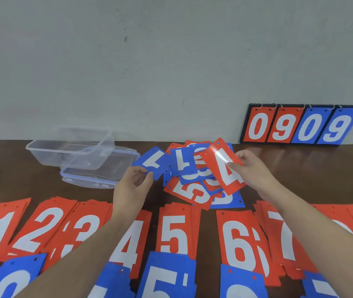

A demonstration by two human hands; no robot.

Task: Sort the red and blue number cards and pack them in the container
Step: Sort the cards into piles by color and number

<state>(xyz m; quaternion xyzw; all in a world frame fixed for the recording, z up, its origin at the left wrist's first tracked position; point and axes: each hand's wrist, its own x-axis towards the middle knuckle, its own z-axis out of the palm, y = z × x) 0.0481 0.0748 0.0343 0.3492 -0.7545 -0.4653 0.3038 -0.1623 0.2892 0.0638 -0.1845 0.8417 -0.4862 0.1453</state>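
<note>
Now holding two cards at once above the unsorted heap: left hand pinching the near corner of a blue 7 card between thumb and curled fingers, right hand gripping a red 4 card by its right edge, fingers curled round it. Lying tilted, the red 4, long axis running from far-left to near-right, glare washing out its upper part. Sitting nearer the body and to the left of the right hand, under the left forearm, the red 4 stack in the sorted red row; so probably calling for a pull back and across toward the body, turning the card so its long axis points away like the stacks. Waiting at the near edge on the right, a blue stack seemingly showing a 7, closer to the right arm than to the left hand holding the blue 7, so likely crossing arms. Resting well to the left by the wall, the clear container leaning on its lid, nothing packed yet as far as showing. Standing against the wall on the right, a ring-bound scoreboard reading 0909.
</note>
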